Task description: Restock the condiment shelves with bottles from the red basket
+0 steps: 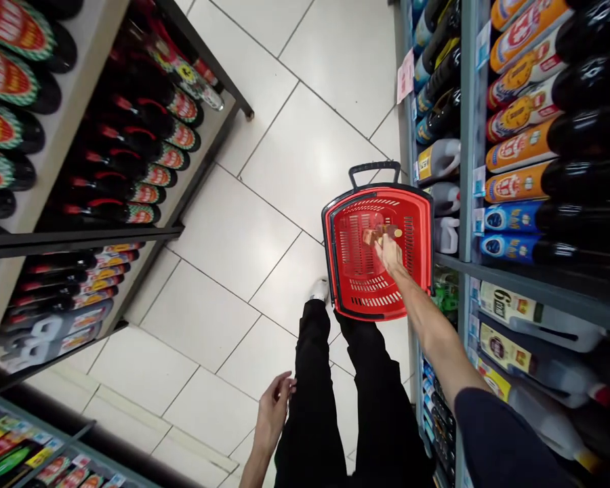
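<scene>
Red basket (421,234), right hand (389,256) around bottle (382,231) inside

The pale tiled floor (198,308) carries a red basket (356,261); right of the basket, a grey shelf (468,149) bears bottles (521,152).

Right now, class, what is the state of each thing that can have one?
Red basket: open-topped
Black handle: projecting beyond the rim
Brown item: held
Right grip: closed on brown item
Left grip: half-curled, nothing visible in it
Shelf bottles: standing in rows
</scene>
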Available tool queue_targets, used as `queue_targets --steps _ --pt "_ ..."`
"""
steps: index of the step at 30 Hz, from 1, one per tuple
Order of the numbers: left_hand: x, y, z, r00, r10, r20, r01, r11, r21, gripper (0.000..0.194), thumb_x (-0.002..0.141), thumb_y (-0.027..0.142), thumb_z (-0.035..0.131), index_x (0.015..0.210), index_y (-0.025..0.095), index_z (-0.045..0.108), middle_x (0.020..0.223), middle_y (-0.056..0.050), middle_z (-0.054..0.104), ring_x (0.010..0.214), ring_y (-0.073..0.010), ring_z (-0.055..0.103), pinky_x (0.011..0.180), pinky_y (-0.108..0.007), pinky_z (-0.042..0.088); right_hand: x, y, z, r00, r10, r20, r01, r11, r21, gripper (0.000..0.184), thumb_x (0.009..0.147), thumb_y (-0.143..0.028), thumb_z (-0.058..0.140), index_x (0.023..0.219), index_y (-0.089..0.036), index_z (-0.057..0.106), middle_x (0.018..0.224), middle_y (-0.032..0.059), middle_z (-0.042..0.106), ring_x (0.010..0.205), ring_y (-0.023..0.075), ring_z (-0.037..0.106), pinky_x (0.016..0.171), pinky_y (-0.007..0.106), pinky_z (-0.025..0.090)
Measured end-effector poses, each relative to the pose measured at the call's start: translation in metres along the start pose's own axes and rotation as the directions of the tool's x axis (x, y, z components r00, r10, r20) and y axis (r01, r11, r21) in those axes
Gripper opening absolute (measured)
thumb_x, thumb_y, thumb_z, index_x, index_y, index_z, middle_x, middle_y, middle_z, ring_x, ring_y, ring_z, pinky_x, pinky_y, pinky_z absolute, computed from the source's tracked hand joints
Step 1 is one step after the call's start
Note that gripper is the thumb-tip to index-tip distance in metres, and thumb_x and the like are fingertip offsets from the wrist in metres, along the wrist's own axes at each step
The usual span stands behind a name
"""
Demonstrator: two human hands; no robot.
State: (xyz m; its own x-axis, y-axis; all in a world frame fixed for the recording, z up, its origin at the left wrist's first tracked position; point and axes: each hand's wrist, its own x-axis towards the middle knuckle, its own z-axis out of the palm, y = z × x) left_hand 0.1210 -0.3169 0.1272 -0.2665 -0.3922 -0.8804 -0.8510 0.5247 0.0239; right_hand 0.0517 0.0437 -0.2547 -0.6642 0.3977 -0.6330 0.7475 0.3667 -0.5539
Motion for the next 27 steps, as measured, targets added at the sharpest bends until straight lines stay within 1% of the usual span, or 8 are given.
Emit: queue_targets --steps 4,7,11,14,16,18,24,27 --pt "-0.019 0.074 -0.003 0.971 0.226 0.072 -0.227 0.974 0.01 0.055 0.089 0.062 0.06 0.117 0.014 0.069 0.107 -0.013 0.078 0.092 -0.024 0.074 0.086 -0.04 0.061 -0.119 -0.048 -0.105 0.997 -0.039 -0.066 0.042 0.998 0.038 0.032 0.097 -0.046 0.054 0.098 -0.016 0.065 0.078 0.0033 0.065 0.068 0.015 0.054 0.07 0.028 0.046" --pt "-0.052 0.159 0.001 0.874 0.451 0.18 -0.461 0.887 0.02 0.048 0.093 0.054 0.059 0.118 0.015 0.069 0.115 -0.015 0.077 0.106 -0.0251 0.073 0.094 -0.04 0.059 -0.239 -0.104 -0.206 0.973 -0.015 -0.229 0.046 0.99 0.131 0.036 0.096 -0.051 0.056 0.099 -0.017 0.066 0.077 0.001 0.065 0.066 0.0142 0.054 0.068 0.027 0.047" --pt "-0.146 0.262 0.007 0.56 0.721 0.408 -0.789 0.615 -0.003 0.043 0.097 0.048 0.057 0.125 0.017 0.07 0.136 -0.015 0.07 0.127 -0.0258 0.064 0.107 -0.04 0.053 -0.402 -0.183 -0.336 0.902 0.059 -0.427 0.052 0.968 0.244 0.028 0.093 -0.048 0.064 0.096 -0.02 0.067 0.074 -0.001 0.064 0.06 0.0135 0.052 0.06 0.027 0.045" --pt "-0.235 0.291 0.008 0.271 0.567 0.778 -0.856 0.512 -0.074 0.05 0.093 0.051 0.066 0.13 0.018 0.07 0.131 -0.015 0.072 0.121 -0.0269 0.067 0.102 -0.038 0.056 -0.513 -0.229 -0.41 0.861 0.096 -0.499 0.062 0.955 0.291 0.023 0.091 -0.045 0.065 0.095 -0.022 0.068 0.067 -0.0027 0.059 0.053 0.0126 0.047 0.052 0.026 0.041" --pt "-0.291 0.283 0.011 0.049 0.253 0.966 -0.858 0.505 -0.088 0.053 0.089 0.053 0.072 0.129 0.018 0.072 0.124 -0.014 0.075 0.111 -0.0262 0.071 0.094 -0.034 0.059 -0.581 -0.25 -0.44 0.818 0.133 -0.56 0.075 0.94 0.333 0.023 0.09 -0.045 0.065 0.091 -0.022 0.068 0.062 -0.0042 0.054 0.051 0.0115 0.043 0.05 0.025 0.038" --pt "-0.34 0.26 0.016 -0.098 -0.047 0.994 -0.872 0.486 -0.063 0.052 0.087 0.053 0.075 0.126 0.018 0.073 0.119 -0.012 0.076 0.103 -0.0247 0.072 0.086 -0.03 0.059 -0.643 -0.264 -0.453 0.743 0.204 -0.637 0.085 0.916 0.393 0.024 0.089 -0.046 0.066 0.087 -0.022 0.067 0.063 -0.0042 0.053 0.051 0.0108 0.044 0.05 0.025 0.038" --pt "-0.449 0.156 0.052 -0.201 -0.238 0.95 -0.904 0.42 -0.086 0.059 0.086 0.06 0.071 0.124 0.015 0.071 0.114 -0.012 0.076 0.101 -0.0263 0.071 0.083 -0.031 0.056 -0.796 -0.255 -0.423 0.339 0.579 -0.741 0.307 0.677 0.669 0.047 0.094 -0.05 0.065 0.133 -0.025 0.056 0.074 -0.0046 0.059 0.045 0.0092 0.045 0.04 0.023 0.039" --pt "-0.501 0.085 0.076 -0.257 -0.223 0.94 -0.904 0.401 -0.152 0.058 0.085 0.058 0.073 0.125 0.016 0.068 0.121 -0.012 0.075 0.109 -0.0273 0.07 0.092 -0.034 0.056 -0.865 -0.237 -0.387 0.229 0.615 -0.754 0.371 0.661 0.652 0.052 0.089 -0.05 0.073 0.133 -0.026 0.058 0.1 0.0046 0.069 0.07 0.0154 0.064 0.056 0.029 0.057"
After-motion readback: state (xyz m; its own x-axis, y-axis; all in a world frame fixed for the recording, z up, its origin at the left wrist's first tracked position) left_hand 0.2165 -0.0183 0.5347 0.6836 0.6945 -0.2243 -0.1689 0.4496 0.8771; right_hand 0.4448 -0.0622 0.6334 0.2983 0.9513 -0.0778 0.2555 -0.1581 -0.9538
